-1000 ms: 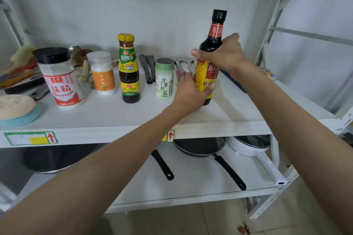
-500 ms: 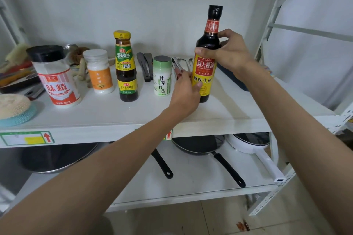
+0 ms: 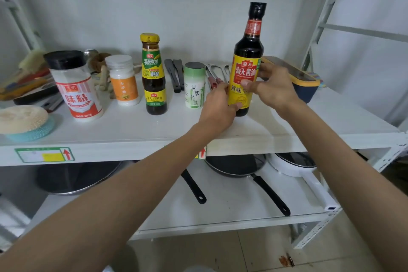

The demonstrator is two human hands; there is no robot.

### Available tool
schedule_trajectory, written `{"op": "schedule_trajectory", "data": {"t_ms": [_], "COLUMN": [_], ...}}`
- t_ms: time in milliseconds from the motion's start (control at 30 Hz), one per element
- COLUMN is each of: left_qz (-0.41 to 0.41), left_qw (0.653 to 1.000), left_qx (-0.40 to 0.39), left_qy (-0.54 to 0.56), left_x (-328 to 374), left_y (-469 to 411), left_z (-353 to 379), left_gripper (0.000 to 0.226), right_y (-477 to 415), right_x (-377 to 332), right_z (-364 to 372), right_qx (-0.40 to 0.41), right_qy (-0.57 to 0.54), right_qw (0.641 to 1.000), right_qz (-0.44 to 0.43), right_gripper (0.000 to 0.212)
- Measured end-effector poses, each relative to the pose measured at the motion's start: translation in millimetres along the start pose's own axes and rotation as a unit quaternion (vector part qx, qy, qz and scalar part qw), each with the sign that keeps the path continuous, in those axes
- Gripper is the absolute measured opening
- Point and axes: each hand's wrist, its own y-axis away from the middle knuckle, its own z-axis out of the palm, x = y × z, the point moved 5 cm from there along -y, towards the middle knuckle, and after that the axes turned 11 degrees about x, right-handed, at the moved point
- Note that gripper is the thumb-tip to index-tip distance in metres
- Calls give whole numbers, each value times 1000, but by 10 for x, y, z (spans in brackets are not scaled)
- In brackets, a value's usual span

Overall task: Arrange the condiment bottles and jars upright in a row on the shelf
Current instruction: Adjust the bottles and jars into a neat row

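Note:
A tall dark soy sauce bottle (image 3: 248, 51) with a yellow label stands upright on the white shelf (image 3: 132, 130), at the right end of a row. My left hand (image 3: 217, 108) grips its lower left side and my right hand (image 3: 271, 88) holds its right side at the label. Left of it stand a small green salt shaker (image 3: 194, 85), a dark sauce bottle with a yellow cap (image 3: 153, 75), a white jar with an orange label (image 3: 123, 80) and a large black-capped jar with a red label (image 3: 75, 86), all upright.
Behind the row lie spatulas (image 3: 175, 75) and tongs (image 3: 213, 77). A yellow and navy box (image 3: 302, 81) sits right of the soy bottle. A sponge on a teal dish (image 3: 22, 123) and brushes occupy the left. Pans (image 3: 234, 165) rest on the lower shelf.
The soy sauce bottle came down to stand on the shelf and was turned label-forward. My right hand slid from its shoulder down to the label. My left hand stays low on it.

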Motion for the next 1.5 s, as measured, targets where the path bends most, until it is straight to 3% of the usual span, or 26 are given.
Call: {"op": "schedule_trajectory", "data": {"t_ms": [100,200,267,433,600,733,833,967,1100,1300,1500], "left_qz": [8,-9,-14,7,65,62,40,33,33,-40,-63], "left_qw": [1000,1000,997,981,959,951,939,933,935,959,982], "left_qx": [-4,23,71,192,255,170,84,20,2,3,33], "left_qy": [-16,-5,16,3,-101,-249,-331,-358,-354,-281,-172], "left_x": [-55,-174,-259,-433,-363,-377,-526,-714,-843,-1055,-1250], "left_y": [99,260,395,626,516,161,-104,-325,-462,-546,-432], "left_z": [-231,-634,-1016,-2081,-2898,-3194,-3252,-3248,-3255,-3336,-3294], "left_gripper": [51,43,34,20,29,51,63,64,60,71,78], "right_y": [82,397,688,1163,1431,1559,1576,1454,1157,777,666], "right_x": [37,46,-18,-305,-787,-1067,-1355,-1810,-2115,-2178,-2206], "right_z": [-20,-68,12,504,1120,1632,1908,2118,2309,2573,2647], "right_qx": [8,134,154,46,-82,-139,-129,-70,-69,-160,-209], "right_qy": [-3,-29,-23,-56,-93,-116,-39,64,177,348,358], "right_qw": [999,986,985,997,990,981,979,960,939,883,879], "right_qz": [47,90,73,-21,-65,-65,-153,-262,-287,-270,-235], "right_gripper": [79,63,52,23,14,30,41,61,59,54,63]}}
